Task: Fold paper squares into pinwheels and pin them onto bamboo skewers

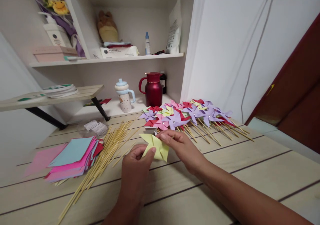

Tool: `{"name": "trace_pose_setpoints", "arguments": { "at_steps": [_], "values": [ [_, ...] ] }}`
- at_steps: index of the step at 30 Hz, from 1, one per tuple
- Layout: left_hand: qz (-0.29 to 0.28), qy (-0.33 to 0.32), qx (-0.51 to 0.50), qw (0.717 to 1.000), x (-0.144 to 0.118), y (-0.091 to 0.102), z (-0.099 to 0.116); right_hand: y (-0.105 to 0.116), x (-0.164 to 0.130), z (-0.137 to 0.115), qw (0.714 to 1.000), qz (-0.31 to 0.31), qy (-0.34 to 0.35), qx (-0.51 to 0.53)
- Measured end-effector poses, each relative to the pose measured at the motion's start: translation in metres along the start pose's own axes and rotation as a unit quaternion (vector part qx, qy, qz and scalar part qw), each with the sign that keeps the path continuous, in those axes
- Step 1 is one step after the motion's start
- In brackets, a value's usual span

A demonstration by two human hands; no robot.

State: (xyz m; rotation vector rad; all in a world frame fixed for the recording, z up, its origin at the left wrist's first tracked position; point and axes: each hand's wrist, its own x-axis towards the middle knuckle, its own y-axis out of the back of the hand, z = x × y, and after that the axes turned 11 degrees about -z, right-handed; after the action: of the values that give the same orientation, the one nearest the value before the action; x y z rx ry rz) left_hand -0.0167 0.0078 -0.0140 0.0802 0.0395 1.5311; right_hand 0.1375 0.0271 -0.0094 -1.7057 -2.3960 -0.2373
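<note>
A yellow paper pinwheel (162, 150) is held up over the table between both hands. My left hand (136, 165) is closed on its lower left side, thumb lying across the front of the paper. At the upper right edge, my right hand (183, 148) pinches the same paper between thumb and fingers. Whether a pin or stick is fixed to its middle cannot be made out. Behind the hands lies a heap of finished pinwheels (176, 118) in purple, pink, red and yellow, on thin sticks. Loose wooden sticks (105, 155) lie left of my left hand.
Coloured paper sheets (72, 153) are stacked at the left, near a clear plastic container (92, 128). A patterned cup (125, 96) and a red jug (153, 90) stand at the back. A small raised shelf (91, 91) stands over the table's left side.
</note>
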Motion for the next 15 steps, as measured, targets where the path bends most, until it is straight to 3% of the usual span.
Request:
{"name": "trace_pose_setpoints", "arguments": {
  "at_steps": [5, 8, 12, 15],
  "values": [
    [0.027, 0.012, -0.041, 0.999, 0.003, 0.007, -0.001, 0.008, 0.003, 0.002, 0.994, 0.057, 0.017, 0.094],
    [0.022, 0.018, -0.112, 0.993, 0.003, 0.012, 0.002, 0.014, 0.007, 0.007, 0.992, 0.052, -0.012, 0.118],
    [-0.037, 0.005, -0.206, 0.978, 0.002, 0.014, 0.005, 0.014, 0.01, 0.012, 0.989, -0.006, -0.064, 0.137],
    [-0.057, -0.009, -0.205, 0.977, 0.002, 0.013, 0.004, 0.01, 0.009, 0.012, 0.985, -0.043, -0.073, 0.147]
  ]
}}
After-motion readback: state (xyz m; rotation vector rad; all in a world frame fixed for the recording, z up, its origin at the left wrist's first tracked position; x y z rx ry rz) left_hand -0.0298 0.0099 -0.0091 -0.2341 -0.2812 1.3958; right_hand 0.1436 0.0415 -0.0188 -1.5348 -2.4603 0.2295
